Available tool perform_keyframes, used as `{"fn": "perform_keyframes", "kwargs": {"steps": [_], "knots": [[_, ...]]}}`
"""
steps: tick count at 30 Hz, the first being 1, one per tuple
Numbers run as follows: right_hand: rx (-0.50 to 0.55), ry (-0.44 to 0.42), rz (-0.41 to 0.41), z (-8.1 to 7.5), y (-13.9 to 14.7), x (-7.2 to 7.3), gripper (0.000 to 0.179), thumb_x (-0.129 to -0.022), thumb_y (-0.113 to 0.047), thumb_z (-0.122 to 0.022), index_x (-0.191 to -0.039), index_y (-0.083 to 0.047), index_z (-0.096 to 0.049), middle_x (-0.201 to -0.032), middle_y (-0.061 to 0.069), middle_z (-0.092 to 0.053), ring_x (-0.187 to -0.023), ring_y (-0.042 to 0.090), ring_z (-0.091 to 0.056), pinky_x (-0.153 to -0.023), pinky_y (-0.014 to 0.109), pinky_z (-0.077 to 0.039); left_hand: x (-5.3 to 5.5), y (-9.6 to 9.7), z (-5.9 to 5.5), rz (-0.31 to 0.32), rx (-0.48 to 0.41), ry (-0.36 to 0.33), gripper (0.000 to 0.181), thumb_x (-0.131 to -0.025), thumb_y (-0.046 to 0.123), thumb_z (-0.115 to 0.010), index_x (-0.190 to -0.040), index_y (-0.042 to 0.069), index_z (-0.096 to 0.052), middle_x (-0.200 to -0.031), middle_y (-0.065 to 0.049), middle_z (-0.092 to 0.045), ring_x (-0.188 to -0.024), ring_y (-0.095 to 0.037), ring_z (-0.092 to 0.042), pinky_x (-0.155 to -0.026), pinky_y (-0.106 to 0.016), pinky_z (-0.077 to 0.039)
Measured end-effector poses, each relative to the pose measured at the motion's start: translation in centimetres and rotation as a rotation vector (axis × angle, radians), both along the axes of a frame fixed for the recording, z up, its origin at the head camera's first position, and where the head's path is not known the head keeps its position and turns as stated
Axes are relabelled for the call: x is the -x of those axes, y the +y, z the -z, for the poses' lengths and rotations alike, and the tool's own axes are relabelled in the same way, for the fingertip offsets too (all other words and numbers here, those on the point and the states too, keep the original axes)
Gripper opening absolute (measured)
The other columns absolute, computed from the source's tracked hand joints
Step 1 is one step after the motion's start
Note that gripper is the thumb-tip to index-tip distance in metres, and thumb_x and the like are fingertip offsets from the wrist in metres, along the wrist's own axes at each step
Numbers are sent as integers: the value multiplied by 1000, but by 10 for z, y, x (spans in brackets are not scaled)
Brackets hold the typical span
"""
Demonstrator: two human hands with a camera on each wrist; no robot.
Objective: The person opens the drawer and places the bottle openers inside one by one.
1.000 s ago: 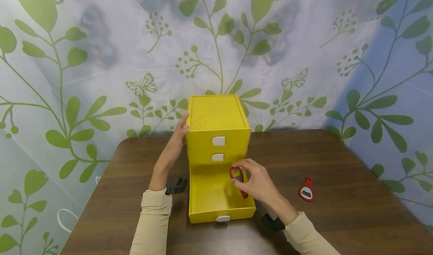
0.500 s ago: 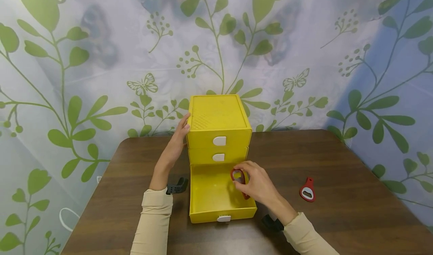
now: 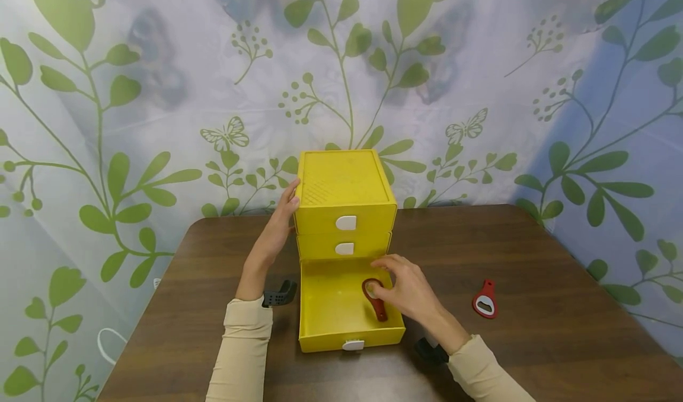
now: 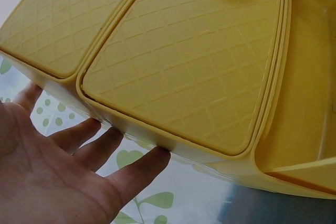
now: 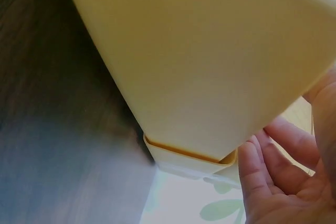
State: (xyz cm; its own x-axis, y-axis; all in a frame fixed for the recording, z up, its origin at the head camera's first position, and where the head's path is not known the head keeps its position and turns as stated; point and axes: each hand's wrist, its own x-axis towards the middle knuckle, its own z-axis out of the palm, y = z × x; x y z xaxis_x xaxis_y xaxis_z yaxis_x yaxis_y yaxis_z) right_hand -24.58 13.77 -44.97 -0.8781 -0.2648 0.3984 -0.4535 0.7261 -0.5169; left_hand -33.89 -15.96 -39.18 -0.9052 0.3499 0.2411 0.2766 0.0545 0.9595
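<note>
A red bottle opener (image 3: 380, 310) lies inside the pulled-out bottom drawer (image 3: 325, 295) of a yellow drawer unit (image 3: 344, 179), near its right wall. Over that wall reaches my right hand (image 3: 408, 286), thumb and fingers parted, the thumb overlapping the opener's ring in the head view. In the right wrist view the drawer's outer wall (image 5: 194, 66) hides the opener. My left hand (image 3: 274, 230) rests against the unit's left side; the left wrist view shows its fingertips (image 4: 157, 156) on the side wall, fingers extended. On the table, right of the unit, lies a second red bottle opener (image 3: 484, 301).
The two upper drawers, with white pull tabs (image 3: 345, 222), are closed. The unit stands on a dark wooden table (image 3: 453, 242) before a leaf-patterned cloth backdrop (image 3: 480, 64). A white cable loop (image 3: 109, 345) hangs beyond the table's left edge.
My right hand has let go of the bottle opener, its thumb and fingers spreading apart. The opener now lies lower in the drawer. The left hand keeps its place on the unit.
</note>
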Motion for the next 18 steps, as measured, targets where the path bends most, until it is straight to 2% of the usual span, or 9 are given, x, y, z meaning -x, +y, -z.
{"fn": "perform_keyframes", "kwargs": {"steps": [10,18], "knots": [[35,5,39,-6,12,3,40,-81,-17,-88,-117,-9,-74,-116,6,-72,-100,24,-68,-87,45,-59,1,0,1,1,0,2,58,-110,54,-31,-164,44,-13,-173,7,1,-160,-25,-6,-117,-75,-17],[58,10,55,-13,27,6,40,-83,-15,-85,-119,-4,-72,-117,11,-71,-104,34,-67,-90,54,-57,1,1,2,-1,7,11,56,-110,54,-31,-163,46,-14,-172,12,0,-160,-24,-6,-117,-75,-16]]}}
